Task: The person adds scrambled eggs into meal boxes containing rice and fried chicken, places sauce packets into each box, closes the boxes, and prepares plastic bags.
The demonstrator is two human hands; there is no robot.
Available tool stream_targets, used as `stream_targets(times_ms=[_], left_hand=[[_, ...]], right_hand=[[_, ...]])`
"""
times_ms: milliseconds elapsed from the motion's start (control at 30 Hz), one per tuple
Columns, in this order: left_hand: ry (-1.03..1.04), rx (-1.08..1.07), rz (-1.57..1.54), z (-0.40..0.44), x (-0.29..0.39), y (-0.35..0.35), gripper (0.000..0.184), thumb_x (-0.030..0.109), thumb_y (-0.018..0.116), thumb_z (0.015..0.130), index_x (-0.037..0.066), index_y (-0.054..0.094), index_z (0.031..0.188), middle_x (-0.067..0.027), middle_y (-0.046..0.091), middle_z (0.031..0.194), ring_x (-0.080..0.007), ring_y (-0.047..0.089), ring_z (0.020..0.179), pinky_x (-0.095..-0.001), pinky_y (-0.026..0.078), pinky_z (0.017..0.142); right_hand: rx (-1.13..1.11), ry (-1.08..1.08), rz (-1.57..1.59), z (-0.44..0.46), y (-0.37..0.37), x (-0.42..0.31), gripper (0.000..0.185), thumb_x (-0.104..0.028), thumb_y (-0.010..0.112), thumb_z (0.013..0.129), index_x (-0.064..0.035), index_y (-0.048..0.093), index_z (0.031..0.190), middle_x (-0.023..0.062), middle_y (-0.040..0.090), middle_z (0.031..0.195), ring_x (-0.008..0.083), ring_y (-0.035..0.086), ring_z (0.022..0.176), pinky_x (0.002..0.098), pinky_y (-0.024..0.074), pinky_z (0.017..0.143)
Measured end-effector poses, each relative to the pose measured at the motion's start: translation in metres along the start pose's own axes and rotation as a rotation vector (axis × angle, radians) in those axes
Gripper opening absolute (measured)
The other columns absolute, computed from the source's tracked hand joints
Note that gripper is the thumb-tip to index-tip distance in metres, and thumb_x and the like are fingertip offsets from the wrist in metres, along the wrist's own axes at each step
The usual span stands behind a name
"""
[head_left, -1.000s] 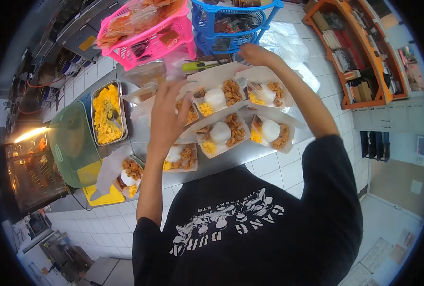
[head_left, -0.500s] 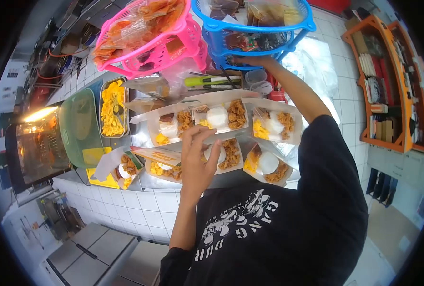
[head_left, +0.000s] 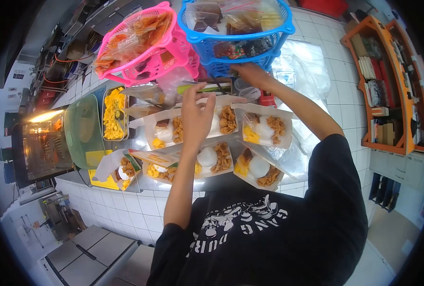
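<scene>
My left hand (head_left: pixel 196 114) hovers over the paper food boxes with its fingers apart and nothing in it. Beside the foot of the blue basket (head_left: pixel 236 47), my right hand (head_left: pixel 252 75) is bent downward; its fingertips are partly hidden. Below the hands stand several open boxes, among them a right rear box (head_left: pixel 267 129) and a right front box (head_left: pixel 258 168). Each shows a white rice mound, yellow egg and brown crispy pieces. My left hand and forearm cover parts of the middle boxes. Near the right hand are clear plastic cups (head_left: pixel 246 89).
A pink basket (head_left: pixel 162 50) holds bags of orange food. To the left are a metal tray of yellow egg (head_left: pixel 114 112), a green lid (head_left: pixel 83 128) and a lit glass-fronted oven (head_left: pixel 43 143). Clear plastic sheeting (head_left: pixel 302 69) lies right of the blue basket. An orange shelf (head_left: pixel 383 86) stands farther right.
My right hand has come partly out from the blue basket's lower part, toward the boxes. My left hand has risen away from the front boxes toward the rear ones.
</scene>
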State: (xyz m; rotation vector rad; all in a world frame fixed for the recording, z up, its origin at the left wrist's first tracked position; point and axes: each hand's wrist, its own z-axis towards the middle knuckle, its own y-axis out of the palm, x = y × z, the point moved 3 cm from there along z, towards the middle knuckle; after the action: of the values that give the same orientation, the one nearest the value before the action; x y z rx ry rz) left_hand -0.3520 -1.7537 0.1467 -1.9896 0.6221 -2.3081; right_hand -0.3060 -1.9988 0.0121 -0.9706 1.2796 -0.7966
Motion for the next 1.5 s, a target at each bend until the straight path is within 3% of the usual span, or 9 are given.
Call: stream_targets(times_ms=[200,300,467,633,833,967,1033,1200,1500], left_hand=[[0.221,-0.275,0.308,0.051,-0.035,0.053,0.043,0.015,0.072,0.087,-0.001,0.057,0.124,-0.0167,0.062,0.116,-0.0260,0.067,0.103,-0.0356,0.057,0.078],[0.177,-0.475,-0.024,0.050,-0.024,0.068,0.055,0.014,0.077,0.083,0.000,0.053,0.130,-0.0142,0.060,0.126,-0.0221,0.065,0.107,-0.0324,0.058,0.080],[-0.019,-0.328,-0.265,0.025,0.018,0.070,0.020,0.012,0.065,0.094,0.001,0.073,0.109,-0.0045,0.073,0.089,-0.0087,0.066,0.083,-0.0281,0.059,0.075],[-0.024,-0.320,-0.335,-0.004,0.004,0.036,0.021,0.012,0.066,0.094,0.003,0.072,0.111,-0.0036,0.073,0.093,-0.0075,0.065,0.081,-0.0244,0.055,0.068],[-0.022,-0.335,0.122,-0.010,-0.060,-0.045,0.025,0.012,0.070,0.088,-0.001,0.066,0.109,-0.0119,0.072,0.097,-0.0209,0.070,0.084,-0.0327,0.055,0.074],[0.304,-0.244,0.628,-0.019,-0.070,-0.040,0.044,0.017,0.074,0.082,0.001,0.060,0.120,-0.0207,0.066,0.110,-0.0401,0.064,0.097,-0.0449,0.050,0.087],[0.440,-0.127,0.490,-0.036,-0.028,-0.021,0.042,0.017,0.075,0.082,0.001,0.061,0.119,-0.0201,0.066,0.111,-0.0334,0.067,0.089,-0.0410,0.052,0.080],[-0.143,-0.744,-0.177,-0.066,-0.005,0.056,0.036,0.018,0.075,0.087,-0.001,0.063,0.115,-0.0067,0.068,0.100,-0.0126,0.066,0.088,-0.0280,0.054,0.072],[-0.147,-0.759,-0.299,-0.053,-0.058,0.084,0.045,0.013,0.072,0.089,-0.001,0.054,0.128,-0.0069,0.067,0.097,-0.0135,0.068,0.079,-0.0254,0.055,0.067]], right_hand=[[0.163,-0.170,0.159,-0.045,-0.044,-0.021,0.034,0.001,0.059,0.082,-0.0065,0.061,0.115,0.0143,0.060,0.113,0.0355,0.060,0.102,0.0430,0.0503,0.085],[0.280,-0.024,0.446,-0.077,-0.094,-0.048,0.031,0.003,0.061,0.083,-0.0042,0.061,0.112,0.0143,0.060,0.108,0.0335,0.061,0.097,0.0391,0.0506,0.083],[0.271,0.241,0.714,-0.121,-0.121,-0.075,0.025,-0.021,0.071,0.091,-0.0032,0.064,0.107,0.0051,0.067,0.089,0.0136,0.060,0.082,0.0288,0.0476,0.077],[0.315,0.401,0.932,-0.175,-0.126,-0.088,0.026,-0.023,0.065,0.095,-0.0020,0.064,0.110,0.0034,0.067,0.091,0.0100,0.058,0.083,0.0266,0.0476,0.077],[0.467,0.523,0.735,-0.236,-0.116,-0.088,0.024,-0.017,0.068,0.092,-0.0011,0.063,0.109,0.0058,0.067,0.090,0.0095,0.058,0.081,0.0257,0.0480,0.074],[0.293,0.624,0.587,-0.236,-0.102,-0.098,0.027,-0.018,0.072,0.088,0.0029,0.064,0.104,0.0094,0.069,0.087,0.0122,0.060,0.074,0.0273,0.0490,0.069],[0.372,0.570,0.633,-0.235,-0.092,-0.104,0.029,-0.020,0.074,0.087,0.0030,0.068,0.104,0.0099,0.070,0.089,0.0129,0.061,0.075,0.0275,0.0490,0.070],[0.253,0.580,0.875,-0.216,-0.085,-0.134,0.030,-0.023,0.075,0.087,0.0019,0.071,0.104,0.0065,0.071,0.091,0.0109,0.061,0.081,0.0262,0.0484,0.075],[0.297,0.694,0.874,-0.247,-0.083,-0.101,0.020,-0.012,0.071,0.088,0.0018,0.071,0.103,0.0055,0.072,0.092,0.0095,0.062,0.082,0.0248,0.0492,0.078]])
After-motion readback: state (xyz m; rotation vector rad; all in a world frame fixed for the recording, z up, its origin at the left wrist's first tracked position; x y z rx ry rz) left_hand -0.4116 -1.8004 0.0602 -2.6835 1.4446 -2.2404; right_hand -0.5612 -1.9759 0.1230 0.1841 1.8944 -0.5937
